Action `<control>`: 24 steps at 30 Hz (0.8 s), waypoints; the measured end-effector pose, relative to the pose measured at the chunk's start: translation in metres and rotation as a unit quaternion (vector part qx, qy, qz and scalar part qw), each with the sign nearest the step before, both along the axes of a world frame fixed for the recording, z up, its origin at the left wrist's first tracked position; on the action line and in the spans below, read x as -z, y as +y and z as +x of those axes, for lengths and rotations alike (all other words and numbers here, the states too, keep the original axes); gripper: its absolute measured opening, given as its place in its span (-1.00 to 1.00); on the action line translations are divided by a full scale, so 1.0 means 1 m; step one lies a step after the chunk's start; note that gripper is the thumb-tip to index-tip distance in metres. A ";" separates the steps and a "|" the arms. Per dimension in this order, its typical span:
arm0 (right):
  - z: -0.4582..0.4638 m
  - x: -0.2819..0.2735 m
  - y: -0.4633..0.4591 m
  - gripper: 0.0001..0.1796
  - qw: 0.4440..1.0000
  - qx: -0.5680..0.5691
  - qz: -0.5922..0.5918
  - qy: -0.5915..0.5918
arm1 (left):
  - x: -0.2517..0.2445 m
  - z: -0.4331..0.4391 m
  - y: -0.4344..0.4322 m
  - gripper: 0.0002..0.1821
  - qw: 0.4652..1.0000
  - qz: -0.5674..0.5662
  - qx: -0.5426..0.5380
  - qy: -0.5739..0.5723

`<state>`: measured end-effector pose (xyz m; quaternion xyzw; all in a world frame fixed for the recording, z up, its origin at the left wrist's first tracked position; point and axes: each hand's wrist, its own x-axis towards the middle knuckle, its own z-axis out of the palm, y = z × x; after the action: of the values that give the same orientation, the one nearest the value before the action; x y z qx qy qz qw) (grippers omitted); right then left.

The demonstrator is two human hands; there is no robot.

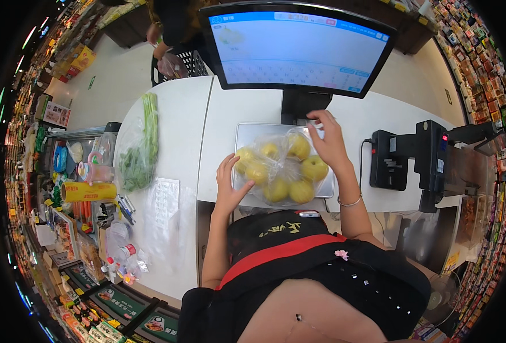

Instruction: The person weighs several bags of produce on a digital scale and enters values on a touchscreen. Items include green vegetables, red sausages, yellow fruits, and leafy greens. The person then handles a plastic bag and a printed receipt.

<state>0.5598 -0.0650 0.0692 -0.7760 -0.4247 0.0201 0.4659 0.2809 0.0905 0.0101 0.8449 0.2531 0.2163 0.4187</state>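
Note:
A knotted clear plastic bag of yellow-green fruit (277, 169), apples or pears, rests on a metal weighing scale plate (243, 130) in front of me. My left hand (230, 184) is at the bag's left side, thumb and fingers spread, close to the fruit; I cannot tell if it touches. Over the plate's right rear corner, my right hand (329, 139) is raised beside the bag, fingers bent and apart, holding nothing. Behind the plate a touch monitor (295, 51) stands on a black post, lit with a picture and an on-screen keyboard.
Bagged leafy celery (139, 150) lies on the white counter (180, 111) at left, near a printed sheet (167, 201), pens (126, 208) and a yellow roll (89, 191). Black scanning equipment (428, 165) stands at right. Beyond the counter, a person's hands (158, 45) are over a black basket (197, 64).

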 end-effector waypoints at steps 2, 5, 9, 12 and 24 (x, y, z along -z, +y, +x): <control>-0.019 -0.039 0.035 -0.73 0.998 -0.038 0.029 0.028 | 0.003 -0.009 -0.001 -0.17 1.000 -0.011 -0.015 -0.004; -0.039 -0.088 0.077 -0.60 0.982 -0.149 0.036 -0.113 | 0.012 -0.018 -0.002 -0.18 0.999 -0.031 -0.031 -0.015; -0.023 -0.116 0.113 -0.52 0.967 -0.197 -0.028 -0.156 | 0.011 -0.020 -0.003 -0.22 0.997 -0.064 -0.018 -0.031; -0.004 -0.112 0.116 -0.48 0.962 -0.154 -0.005 -0.225 | 0.002 -0.017 -0.007 -0.25 0.997 -0.067 -0.010 -0.032; 0.080 0.054 0.013 -0.68 0.943 -0.013 0.003 0.334 | 0.013 -0.020 -0.011 -0.30 0.988 -0.142 -0.024 -0.050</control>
<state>0.6393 -0.0521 0.0147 -0.7177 -0.2553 0.2827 0.5829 0.2608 0.0798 -0.0024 0.7586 0.2803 0.2307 0.5410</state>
